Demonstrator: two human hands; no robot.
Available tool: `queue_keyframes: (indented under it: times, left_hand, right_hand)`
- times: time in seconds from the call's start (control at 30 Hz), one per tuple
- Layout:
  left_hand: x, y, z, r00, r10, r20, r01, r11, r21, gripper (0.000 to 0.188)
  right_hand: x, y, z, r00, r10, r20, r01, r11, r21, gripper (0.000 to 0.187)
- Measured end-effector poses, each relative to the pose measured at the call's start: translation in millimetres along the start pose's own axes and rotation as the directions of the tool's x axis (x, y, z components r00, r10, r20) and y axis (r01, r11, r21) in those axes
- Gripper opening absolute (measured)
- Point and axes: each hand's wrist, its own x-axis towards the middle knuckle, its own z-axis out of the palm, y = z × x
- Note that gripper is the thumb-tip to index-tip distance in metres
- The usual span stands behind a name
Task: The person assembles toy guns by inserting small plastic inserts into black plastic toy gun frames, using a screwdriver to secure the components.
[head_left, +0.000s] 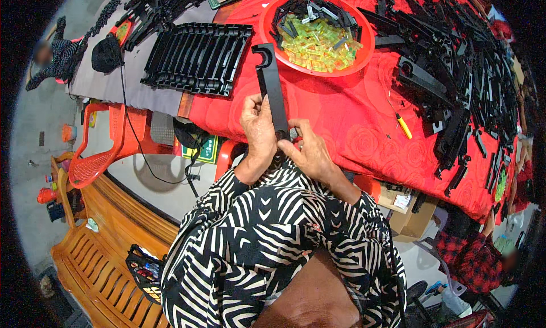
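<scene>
Black plastic bar (pixel 272 86) stands upright, both my hands, left (pixel 259 132) and right (pixel 307 152), clamped together on its lower end, steadying it just short of the red bowl (pixel 364 55).

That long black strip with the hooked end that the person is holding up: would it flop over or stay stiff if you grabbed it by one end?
Probably stiff: the black strip stands straight above the left hand and right hand, which grip only its lower end, with no sag. It looks like thin moulded plastic, so likely light. Being flat, it should not roll.
</scene>
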Motion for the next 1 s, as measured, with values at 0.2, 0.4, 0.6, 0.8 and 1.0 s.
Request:
queue_keyframes:
  times: [0.2,0.4,0.6,0.8,1.0]
  left_hand:
    - [-7,0,2,0.994,-0.104,0.015,0.105,0.990,-0.091,0.009]
    - [-11,5,-24,0.982,0.156,0.107,-0.185,0.914,0.360,0.016]
    - [17,41,-21,0.373,0.302,0.877,-0.927,0.101,0.360,0.048]
    - [44,15,-12,0.288,0.181,0.940,-0.958,0.051,0.284,0.040]
    - [46,3,-7,0.342,0.204,0.917,-0.939,0.034,0.342,0.036]
  right_hand:
    - [6,-9,-7,0.996,0.075,-0.039,-0.074,0.997,0.016,0.034]
    - [19,13,-50,0.963,0.177,0.204,-0.229,0.934,0.274,0.014]
    - [27,42,-90,0.886,0.162,0.434,-0.313,0.901,0.301,0.017]
    - [32,43,-98,0.967,0.173,0.186,-0.215,0.946,0.242,0.020]
    - [21,40,-123,0.952,0.233,-0.198,-0.181,0.951,0.249,0.026]
